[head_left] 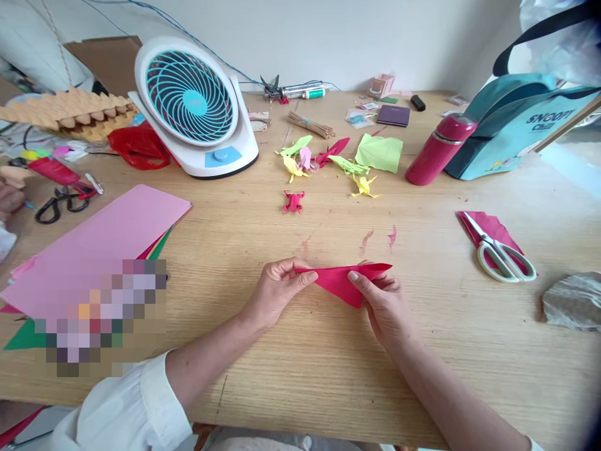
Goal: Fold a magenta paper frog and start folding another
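Observation:
A folded red sheet of paper (340, 285) is held just over the table between my two hands. My left hand (284, 287) pinches its left corner, thumb in front. On the right side, my right hand (381, 299) grips the paper with the thumb pressed on its front and the fingers behind. The paper tapers to the left, and its layers part slightly at the upper right. Beyond it lies a small red origami frog (293, 202). Farther back are several folded paper figures, such as a yellow one (364, 185), and a light green sheet (379, 152).
At left, a white fan (192, 106) stands behind stacked coloured paper (107, 232) and black-handled scissors (61, 203). At right are white-handled scissors (504, 254) on red paper, a red bottle (439, 150) and a blue bag (511, 131). Another person's hand (10, 194) shows at far left.

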Demonstrator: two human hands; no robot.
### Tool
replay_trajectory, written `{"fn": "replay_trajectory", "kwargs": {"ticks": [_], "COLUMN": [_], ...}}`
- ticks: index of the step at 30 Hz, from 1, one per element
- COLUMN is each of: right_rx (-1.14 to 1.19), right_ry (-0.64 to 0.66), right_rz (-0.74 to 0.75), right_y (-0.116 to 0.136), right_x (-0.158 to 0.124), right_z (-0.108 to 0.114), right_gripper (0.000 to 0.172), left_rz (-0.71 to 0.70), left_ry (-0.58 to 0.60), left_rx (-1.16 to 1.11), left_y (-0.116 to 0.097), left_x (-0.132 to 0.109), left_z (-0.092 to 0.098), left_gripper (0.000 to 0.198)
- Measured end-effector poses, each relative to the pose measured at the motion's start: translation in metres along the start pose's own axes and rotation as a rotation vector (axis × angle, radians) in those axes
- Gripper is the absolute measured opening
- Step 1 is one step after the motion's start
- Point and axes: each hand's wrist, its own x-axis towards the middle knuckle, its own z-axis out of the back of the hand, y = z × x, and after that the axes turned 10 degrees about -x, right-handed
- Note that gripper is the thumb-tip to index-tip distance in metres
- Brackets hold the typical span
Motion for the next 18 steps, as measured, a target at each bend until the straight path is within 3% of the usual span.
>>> {"fn": "replay_trajectory", "kwargs": {"ticks": [6,10,14,16,18], "right_rx": [0.020,0.037,-0.010,-0.064,-0.126], "right_ry": [-0.018,-0.005,0.006,0.072,0.163], "right_rz": [0.029,0.024,0.029,0.051,0.084], "right_y": [0.003,0.003,-0.001,-0.003,-0.004], "right_x": [0.001,0.002,0.001,0.000,-0.002], "right_z": [0.003,0.004,0.002,-0.001,-0.003], "right_gripper": [0.018,0.019,0.019,0.021,0.024], "left_rz": [-0.001,-0.041,-0.219,-0.324,-0.370], "left_ry": [0.035,0.118,0.203,0.247,0.294], "left_rx": [0.070,0.252,0.640,0.760,0.803], "left_y": [0.002,-0.006,-0.024,-0.030,-0.032], "left_x": [0.002,0.005,0.003,0.000,-0.004], "left_z": [0.003,0.007,0.006,0.002,-0.002], "left_gripper": [0.025,0.021,0.009,0.015,0.006]}}
